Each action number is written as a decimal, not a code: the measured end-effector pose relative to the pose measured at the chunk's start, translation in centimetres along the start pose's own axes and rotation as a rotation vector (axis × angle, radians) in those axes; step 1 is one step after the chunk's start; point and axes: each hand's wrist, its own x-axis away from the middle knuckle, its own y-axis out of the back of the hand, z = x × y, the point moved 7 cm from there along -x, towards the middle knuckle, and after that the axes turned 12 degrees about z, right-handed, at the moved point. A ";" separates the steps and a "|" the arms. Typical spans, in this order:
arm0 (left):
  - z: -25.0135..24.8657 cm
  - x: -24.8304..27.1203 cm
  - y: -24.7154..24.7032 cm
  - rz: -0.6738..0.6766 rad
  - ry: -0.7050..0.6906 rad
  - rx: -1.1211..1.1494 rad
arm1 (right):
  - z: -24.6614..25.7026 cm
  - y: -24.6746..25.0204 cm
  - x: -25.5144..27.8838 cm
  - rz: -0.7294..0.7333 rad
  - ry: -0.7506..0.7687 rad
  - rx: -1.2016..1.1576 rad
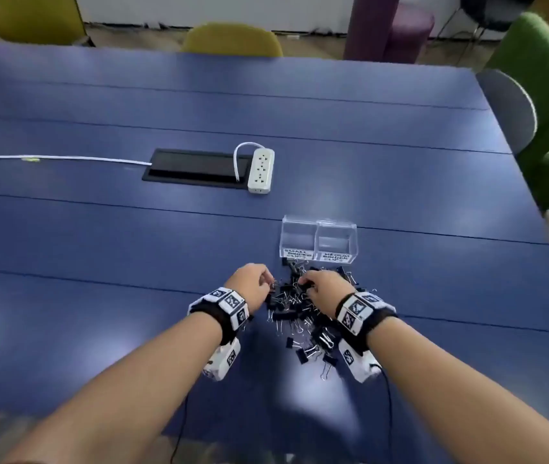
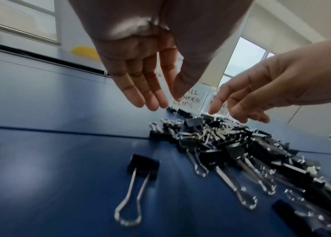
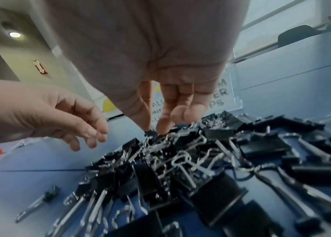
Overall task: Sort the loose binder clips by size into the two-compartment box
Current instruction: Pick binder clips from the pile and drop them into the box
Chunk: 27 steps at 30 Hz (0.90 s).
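While your right hand (image 3: 166, 89) reaches down into the heap, its thumb and fingertips (image 3: 163, 126) close on a small black clip (image 3: 150, 133) at the top of the pile. Your left hand (image 2: 140, 67) hovers beside it, fingers straight, close together and holding nothing. The loose binder clips (image 1: 303, 316) lie heaped on the blue table (image 1: 99, 249) between your wrists. Just beyond them stands the clear two-compartment box (image 1: 318, 241), its labelled front facing you, touching the far edge of the pile.
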 end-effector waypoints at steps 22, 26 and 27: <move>2.4 -0.8 -1.9 -0.038 -0.022 -0.048 | 2.1 -1.9 -3.4 -0.037 -0.006 0.070; 3.4 -0.2 -1.5 -0.076 -0.006 0.046 | 0.7 -0.5 -2.8 -0.103 -0.067 0.002; 3.6 0.0 -1.3 -0.090 -0.002 0.064 | 0.4 -0.2 -2.7 -0.118 -0.078 0.003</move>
